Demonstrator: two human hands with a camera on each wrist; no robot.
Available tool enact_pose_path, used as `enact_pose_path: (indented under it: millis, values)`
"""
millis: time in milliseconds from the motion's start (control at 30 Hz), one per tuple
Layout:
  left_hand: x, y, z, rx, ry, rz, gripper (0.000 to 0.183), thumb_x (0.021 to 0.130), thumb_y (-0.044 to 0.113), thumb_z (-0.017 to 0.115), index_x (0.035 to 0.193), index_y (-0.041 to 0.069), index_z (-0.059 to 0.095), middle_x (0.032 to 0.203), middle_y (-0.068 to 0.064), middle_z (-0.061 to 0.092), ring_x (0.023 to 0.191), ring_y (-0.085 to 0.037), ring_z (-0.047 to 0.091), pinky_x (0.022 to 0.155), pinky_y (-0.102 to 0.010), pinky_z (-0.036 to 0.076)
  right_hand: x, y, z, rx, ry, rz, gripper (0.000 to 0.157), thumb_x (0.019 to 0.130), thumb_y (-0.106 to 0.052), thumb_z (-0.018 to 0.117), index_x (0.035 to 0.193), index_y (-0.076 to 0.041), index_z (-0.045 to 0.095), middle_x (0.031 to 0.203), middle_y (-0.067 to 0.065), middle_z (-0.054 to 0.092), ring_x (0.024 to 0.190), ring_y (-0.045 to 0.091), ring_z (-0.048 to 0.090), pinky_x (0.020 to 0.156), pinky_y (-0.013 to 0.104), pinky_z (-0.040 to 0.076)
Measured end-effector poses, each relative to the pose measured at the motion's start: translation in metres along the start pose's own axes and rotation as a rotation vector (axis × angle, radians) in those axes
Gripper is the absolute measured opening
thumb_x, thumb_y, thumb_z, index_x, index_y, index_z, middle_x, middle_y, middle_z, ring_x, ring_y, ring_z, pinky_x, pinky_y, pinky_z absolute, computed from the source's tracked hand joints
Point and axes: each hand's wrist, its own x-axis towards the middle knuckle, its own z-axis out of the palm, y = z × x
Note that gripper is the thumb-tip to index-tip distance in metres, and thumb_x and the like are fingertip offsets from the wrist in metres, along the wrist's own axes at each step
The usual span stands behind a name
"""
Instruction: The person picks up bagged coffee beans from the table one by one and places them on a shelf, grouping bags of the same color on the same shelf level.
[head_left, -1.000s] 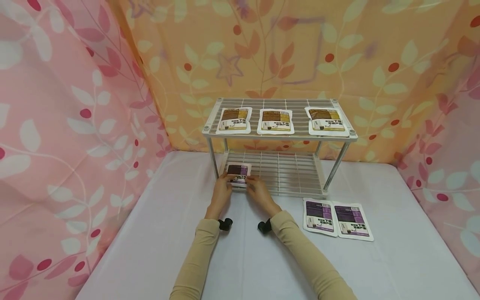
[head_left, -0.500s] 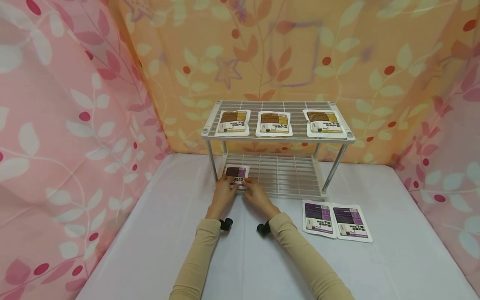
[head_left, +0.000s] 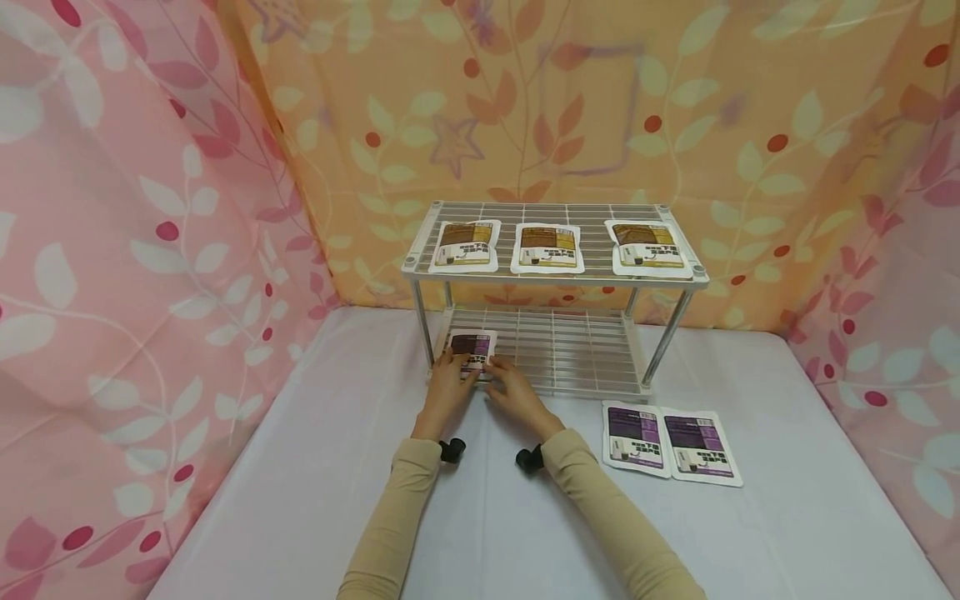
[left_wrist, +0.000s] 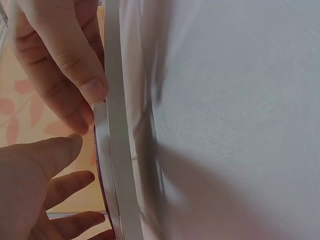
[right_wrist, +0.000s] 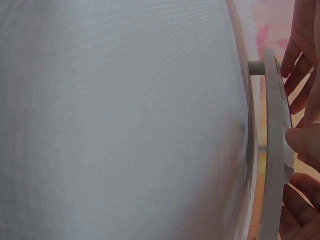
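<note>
A purple-and-white flat pouch (head_left: pixel 468 343) lies at the left end of the rack's lower shelf (head_left: pixel 566 358). My left hand (head_left: pixel 446 390) rests its fingers on the pouch's front left part. At the pouch's front right edge are the fingertips of my right hand (head_left: pixel 519 398). In the left wrist view, the spread fingers of my left hand (left_wrist: pixel 25 185) reach the pouch's thin edge (left_wrist: pixel 102 150), with my right hand (left_wrist: pixel 62 55) above. Fingers partly cover the pouch in the right wrist view, beside the shelf's front bar (right_wrist: pixel 273 150).
Three brown-and-yellow pouches, at left (head_left: pixel 463 247), middle (head_left: pixel 547 248) and right (head_left: pixel 649 248), lie on the wire rack's upper shelf (head_left: pixel 592 212). Two more purple pouches, one (head_left: pixel 636 439) beside another (head_left: pixel 701 447), lie on the white tablecloth (head_left: pixel 555 533). Floral cloth (head_left: pixel 345 167) hangs behind.
The hands' hold on the pouch's two sides has loosened. Left fingers have shifted onto its top, and the pouch lies slightly farther left. The view has tilted slightly.
</note>
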Motion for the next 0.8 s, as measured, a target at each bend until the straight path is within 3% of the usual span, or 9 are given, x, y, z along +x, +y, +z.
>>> enact_pose_path:
  millis: [433,600,800]
  values:
    - [-0.007,0.006,0.004,-0.043,0.087,0.075,0.037,0.085,0.019,0.066,0.115,-0.002,0.061,0.129,-0.032,0.047,0.122,-0.048,0.041,0.101,-0.058,0.033,-0.013,0.003,-0.008,0.049,0.070,-0.030,0.039,0.082,-0.003,0.065,0.118,0.009,0.057,0.127,0.030,0.049,0.117,0.043,0.048,0.098,0.052,0.039]
    - [-0.010,0.013,0.007,-0.070,0.115,0.117,0.035,0.084,0.015,0.067,0.113,-0.004,0.062,0.126,-0.032,0.050,0.119,-0.045,0.044,0.100,-0.056,0.034,-0.018,0.005,-0.011,0.039,0.060,0.001,0.040,0.083,-0.003,0.065,0.120,0.007,0.056,0.129,0.028,0.049,0.118,0.042,0.048,0.098,0.052,0.039]
    - [-0.014,0.027,0.008,-0.154,0.107,0.113,0.034,0.085,0.013,0.067,0.114,-0.003,0.062,0.128,-0.029,0.050,0.120,-0.044,0.045,0.098,-0.055,0.039,-0.024,0.004,-0.021,0.056,0.058,0.008,0.042,0.082,-0.001,0.065,0.122,0.005,0.055,0.128,0.029,0.049,0.118,0.041,0.048,0.097,0.052,0.041]
